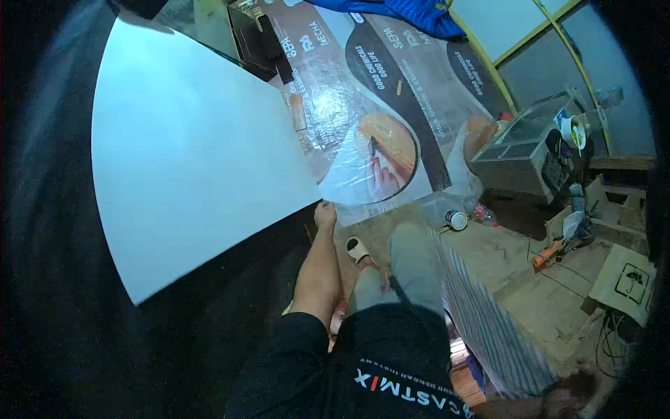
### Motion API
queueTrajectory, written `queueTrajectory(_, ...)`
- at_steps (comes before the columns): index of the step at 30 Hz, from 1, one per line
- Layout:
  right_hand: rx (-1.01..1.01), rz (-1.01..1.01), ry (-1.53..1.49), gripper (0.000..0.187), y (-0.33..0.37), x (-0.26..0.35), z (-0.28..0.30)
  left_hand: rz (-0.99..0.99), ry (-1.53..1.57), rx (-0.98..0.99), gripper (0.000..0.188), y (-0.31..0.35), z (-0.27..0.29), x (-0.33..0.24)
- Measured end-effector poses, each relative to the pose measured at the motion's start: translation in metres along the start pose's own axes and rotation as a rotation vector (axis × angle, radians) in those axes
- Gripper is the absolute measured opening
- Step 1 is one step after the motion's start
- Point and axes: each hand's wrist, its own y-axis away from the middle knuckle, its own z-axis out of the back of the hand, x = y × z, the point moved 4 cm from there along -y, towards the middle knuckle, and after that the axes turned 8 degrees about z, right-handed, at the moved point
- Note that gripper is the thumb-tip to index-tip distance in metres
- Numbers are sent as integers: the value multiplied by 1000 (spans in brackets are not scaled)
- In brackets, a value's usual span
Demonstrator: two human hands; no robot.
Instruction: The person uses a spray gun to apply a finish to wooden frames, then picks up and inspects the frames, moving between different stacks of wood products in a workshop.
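Note:
A large white panel (202, 153) with straight edges fills the left half of the view, tilted over a dark area. My left hand (325, 215) is closed at the panel's near right corner, the arm stretched forward. At the lower right edge my right hand (572, 394) is dark and blurred, and its fingers cannot be made out. It is nearest to the lower end of a striped cloth (481, 293) that runs down beside my right leg. Whether the hand touches the cloth is unclear.
Printed plastic sheeting (335, 91) covers the surface ahead, with a blue cloth (419, 15) at its far edge. On the right stand a grey glass-sided case (513, 157), a can (456, 221), an orange-ended tool (548, 256) and a cream box (624, 283) with cables.

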Motion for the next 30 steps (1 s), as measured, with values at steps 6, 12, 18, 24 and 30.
queueTrajectory(6, -282, -291, -384, 48, -139, -92, -113, 15, 0, -51, 47, -72, 21, -80)
queueTrajectory(12, 119, -555, -943, 45, -371, -174, -553, 57, 82, -110, 51, -199, 5, -142)
queueTrajectory(18, 951, -925, -488, 44, -422, -147, -942, 156, 46, -130, 59, -291, -6, -160)
queueTrajectory(24, 1172, -455, -343, 80, -497, -39, -1238, 195, 255, -13, 73, -399, -39, -204)
queueTrajectory(30, 1244, -449, -450, 106, -549, 77, -1495, 203, 93, 33, 87, -559, -83, -288)
